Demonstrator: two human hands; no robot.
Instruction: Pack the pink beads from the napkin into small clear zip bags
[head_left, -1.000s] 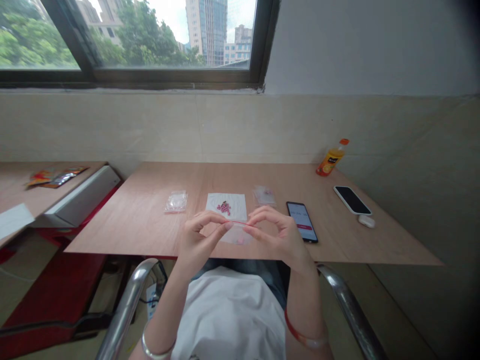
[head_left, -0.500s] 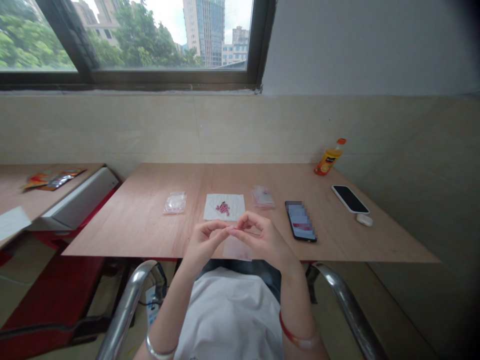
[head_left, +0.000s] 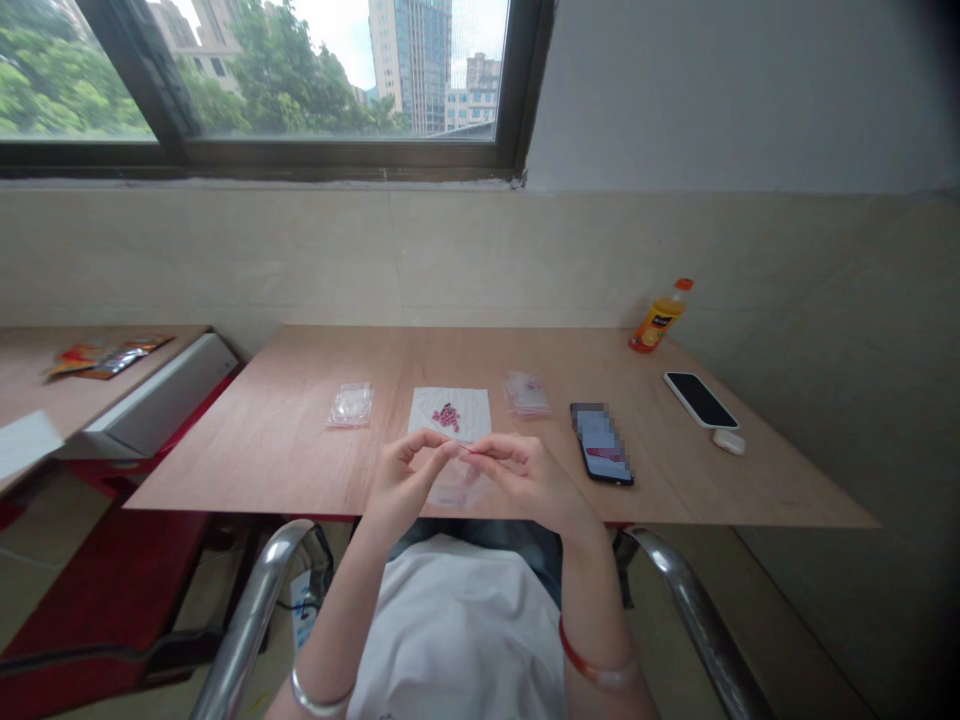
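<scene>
Between my two hands hangs a small clear plastic zip bag (head_left: 450, 490), with a reddish strip along its top edge. My left hand (head_left: 409, 478) pinches one side of that edge between thumb and forefinger. Close beside it, my right hand (head_left: 521, 480) is closed in a pinch on the other side, the fingertips nearly touching. What the bag holds is too faint to make out. Just beyond my fingers a white sheet (head_left: 474, 405) lies on the table, bearing a little heap of pink beads (head_left: 445, 417) with a dark bit among them.
Clear packets (head_left: 350, 406) lie to the left on the wooden table (head_left: 247, 440), and more small bags (head_left: 527, 394) to the right. A lit phone (head_left: 602, 445), a second phone (head_left: 701, 400), a white case (head_left: 729, 441) and an orange drink bottle (head_left: 660, 317) are farther right.
The bag has swung a little to the left and now hangs below both hands. My fingertips have shifted slightly along its top edge; my right hand lies a bit lower and flatter.
</scene>
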